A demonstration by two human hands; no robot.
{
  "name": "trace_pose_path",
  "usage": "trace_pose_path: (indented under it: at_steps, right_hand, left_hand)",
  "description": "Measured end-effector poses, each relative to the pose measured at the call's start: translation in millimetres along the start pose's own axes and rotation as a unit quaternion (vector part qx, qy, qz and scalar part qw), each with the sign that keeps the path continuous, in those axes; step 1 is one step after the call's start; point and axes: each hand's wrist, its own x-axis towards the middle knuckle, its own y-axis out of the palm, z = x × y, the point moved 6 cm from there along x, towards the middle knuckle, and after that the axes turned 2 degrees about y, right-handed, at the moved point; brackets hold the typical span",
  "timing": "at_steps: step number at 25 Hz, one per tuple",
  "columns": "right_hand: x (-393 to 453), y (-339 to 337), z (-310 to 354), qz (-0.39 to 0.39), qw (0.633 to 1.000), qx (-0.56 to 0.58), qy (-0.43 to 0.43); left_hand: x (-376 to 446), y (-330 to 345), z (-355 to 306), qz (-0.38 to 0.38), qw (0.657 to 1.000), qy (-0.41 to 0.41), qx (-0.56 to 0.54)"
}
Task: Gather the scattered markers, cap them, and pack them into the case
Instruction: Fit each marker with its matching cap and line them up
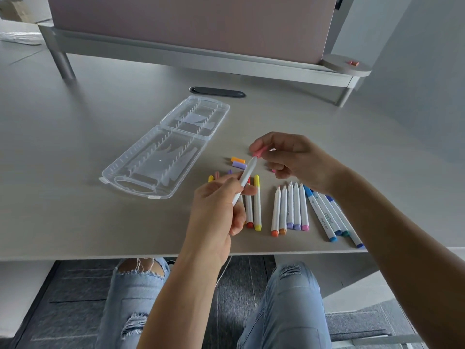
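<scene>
— What is the case [161,157] made of?
— Clear, glossy plastic, ribbed inside. The desk [100,222] is seen as a smooth, matt laminate.
— And the markers [289,207]?
— Smooth white plastic barrels with coloured plastic caps [237,162] are shown.
— Anything soft?
— Faded, frayed denim jeans [289,311], and a matt cloth-covered screen [191,21] on satin-grey metal legs [60,59].

Soft even daylight, wide-angle edge distortion.

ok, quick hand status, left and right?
Left hand: grips the white marker by its barrel, tip up.
Right hand: pinches the pink cap at the marker's tip.
</scene>
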Motion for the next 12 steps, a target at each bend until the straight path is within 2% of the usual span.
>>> trace_pose_path:
  at_steps: [3, 5, 8, 12]
  right_hand:
    - [0, -1, 2, -0.009, 0.999, 0.036, 0.004]
    - [1, -2, 2, -0.045, 0.998, 0.047, 0.008]
    - [4, -4, -4, -0.110, 0.986, 0.121, 0.031]
    - [0, -1, -14, -0.153, 0.974, 0.161, 0.043]
  left_hand:
    - [-1, 2, -1, 0.007, 1.000, -0.002, 0.002]
    - [-1, 6, -1, 0.016, 1.000, -0.010, -0.014]
    - [-1, 13, -1, 0.039, 0.996, -0.037, -0.072]
    - [1, 18, 2, 0.045, 0.988, -0.067, -0.129]
